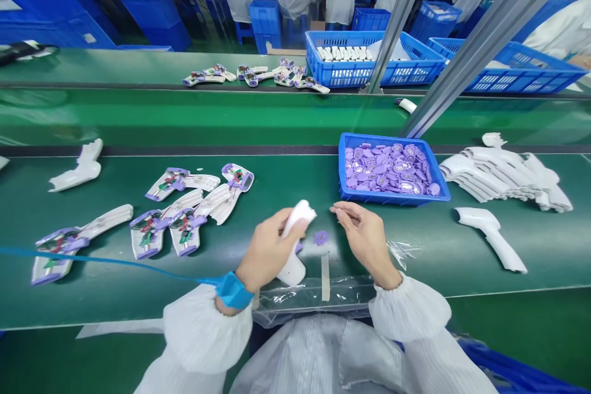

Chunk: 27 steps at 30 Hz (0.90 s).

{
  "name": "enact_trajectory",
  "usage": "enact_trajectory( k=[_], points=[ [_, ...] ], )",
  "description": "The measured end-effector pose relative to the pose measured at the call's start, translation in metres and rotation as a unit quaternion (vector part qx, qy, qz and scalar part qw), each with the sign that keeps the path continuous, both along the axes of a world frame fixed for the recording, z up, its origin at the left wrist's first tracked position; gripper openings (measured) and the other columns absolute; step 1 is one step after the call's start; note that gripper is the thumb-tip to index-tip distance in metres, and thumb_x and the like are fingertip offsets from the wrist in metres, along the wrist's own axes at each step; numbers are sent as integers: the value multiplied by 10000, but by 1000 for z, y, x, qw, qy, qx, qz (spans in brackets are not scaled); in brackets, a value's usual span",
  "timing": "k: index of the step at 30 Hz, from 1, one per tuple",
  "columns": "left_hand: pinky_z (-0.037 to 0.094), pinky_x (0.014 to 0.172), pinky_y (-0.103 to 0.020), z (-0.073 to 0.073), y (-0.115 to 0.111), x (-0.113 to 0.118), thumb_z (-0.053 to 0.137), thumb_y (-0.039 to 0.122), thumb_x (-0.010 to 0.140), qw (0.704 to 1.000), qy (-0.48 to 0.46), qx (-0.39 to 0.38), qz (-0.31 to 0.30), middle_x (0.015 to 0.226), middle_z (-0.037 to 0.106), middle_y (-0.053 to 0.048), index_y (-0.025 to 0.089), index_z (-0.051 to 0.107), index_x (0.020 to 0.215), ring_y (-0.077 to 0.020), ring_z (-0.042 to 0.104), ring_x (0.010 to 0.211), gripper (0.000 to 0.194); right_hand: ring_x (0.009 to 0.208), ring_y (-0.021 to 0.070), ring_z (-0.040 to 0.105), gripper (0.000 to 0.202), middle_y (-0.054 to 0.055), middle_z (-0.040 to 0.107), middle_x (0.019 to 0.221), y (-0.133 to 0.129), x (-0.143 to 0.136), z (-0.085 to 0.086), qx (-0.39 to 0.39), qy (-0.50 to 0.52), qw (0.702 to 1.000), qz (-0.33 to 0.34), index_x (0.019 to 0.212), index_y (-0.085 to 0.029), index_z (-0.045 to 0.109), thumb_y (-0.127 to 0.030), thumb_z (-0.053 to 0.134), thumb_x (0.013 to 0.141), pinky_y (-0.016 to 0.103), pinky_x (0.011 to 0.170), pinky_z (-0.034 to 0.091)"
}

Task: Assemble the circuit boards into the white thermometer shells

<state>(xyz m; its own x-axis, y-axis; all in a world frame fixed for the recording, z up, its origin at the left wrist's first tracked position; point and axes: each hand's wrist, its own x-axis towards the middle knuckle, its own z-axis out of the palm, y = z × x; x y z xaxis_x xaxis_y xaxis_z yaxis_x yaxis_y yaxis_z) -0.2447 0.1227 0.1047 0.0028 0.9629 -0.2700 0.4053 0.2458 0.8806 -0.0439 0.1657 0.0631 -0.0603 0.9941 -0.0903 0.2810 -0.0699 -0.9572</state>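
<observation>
My left hand (265,249), a blue band at its wrist, is closed around a white gun-shaped plastic shell (293,271), which looks like part of an infrared thermometer. A bit of purple shows at the shell's edge under my fingers. On the green work surface just right of it lies a small purple plastic piece (321,237). My right hand (364,237) is raised beside that piece, thumb and fingertips pinched together; whatever is between them, if anything, is too small to make out. Near my right wrist lie several thin clear strips (402,251).
A blue tray (394,198) of purple pieces stands ahead, right of centre. Stacked white shells (503,175) and one loose shell (492,231) lie right. Several opened shells with wiring (187,231) lie left. A metal post (489,49) slants across the right; co-workers stand beyond.
</observation>
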Motion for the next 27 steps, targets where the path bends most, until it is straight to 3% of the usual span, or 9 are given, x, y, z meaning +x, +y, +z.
enact_trajectory(
  k=[2, 5, 10, 12, 16, 19, 22, 27],
  points=[
    [490, 632, -269, -1, -1, -18, 525, 577, 899, 999, -13, -16, 44, 865, 684, -54, 170, 623, 1094, -192, 644, 744, 462, 991, 233, 682, 240, 74, 737, 1069, -1, 13, -4, 44, -82, 995, 22, 1064, -211, 718, -335, 564, 930, 429, 944, 518],
    [495, 616, -268, -2, -8, -45, 548, 613, 875, 995, -15, -43, 85, 899, 688, -73, 169, 616, 1097, -194, 629, 759, 502, 1070, 228, 622, 206, 41, 707, 1138, -14, 19, 0, 140, -194, 964, 112, 1082, -251, 709, -274, 546, 957, 432, 978, 482],
    [501, 604, -267, -1, -19, -63, 559, 643, 857, 988, -31, -88, 126, 914, 680, -71, 176, 628, 1018, -186, 607, 753, 498, 974, 215, 579, 208, 51, 646, 1161, -40, -14, -4, 220, -285, 884, 299, 1109, -246, 659, -185, 623, 913, 376, 834, 518],
    [500, 605, -266, 1, -22, -60, 559, 640, 859, 987, -39, -89, 128, 910, 680, -68, 181, 631, 1030, -185, 610, 750, 495, 929, 204, 583, 165, 56, 649, 1074, -45, -27, -12, 215, -300, 872, 322, 1005, -217, 663, -106, 577, 917, 336, 760, 520],
    [486, 599, -262, 9, -29, -46, 538, 612, 885, 990, -40, -88, 98, 916, 693, -66, 189, 620, 1106, -188, 626, 750, 484, 826, 171, 625, 156, 19, 678, 882, -39, -33, -13, 164, -232, 928, 242, 883, -207, 666, -126, 547, 943, 284, 710, 508],
    [480, 613, -262, 12, -33, -29, 532, 566, 904, 996, -38, -68, 51, 918, 697, -59, 191, 615, 1157, -193, 637, 773, 460, 694, 151, 638, 195, -7, 698, 794, -32, -32, 3, 150, -170, 963, 144, 890, -227, 696, -249, 524, 978, 284, 679, 500],
    [485, 664, -262, 10, -32, -11, 517, 524, 927, 999, -39, -28, 16, 911, 690, -35, 200, 607, 1214, -176, 630, 778, 442, 685, 152, 664, 189, -15, 727, 804, -32, -37, 23, 138, -85, 986, 38, 956, -248, 733, -271, 545, 960, 277, 680, 521],
    [487, 692, -253, 10, -29, 1, 488, 509, 951, 999, -37, -12, -16, 923, 687, -18, 206, 592, 1284, -162, 620, 786, 462, 758, 164, 698, 234, -9, 759, 954, -40, -43, 37, 120, -41, 991, 50, 1034, -264, 749, -248, 533, 946, 291, 710, 550]
  ],
)
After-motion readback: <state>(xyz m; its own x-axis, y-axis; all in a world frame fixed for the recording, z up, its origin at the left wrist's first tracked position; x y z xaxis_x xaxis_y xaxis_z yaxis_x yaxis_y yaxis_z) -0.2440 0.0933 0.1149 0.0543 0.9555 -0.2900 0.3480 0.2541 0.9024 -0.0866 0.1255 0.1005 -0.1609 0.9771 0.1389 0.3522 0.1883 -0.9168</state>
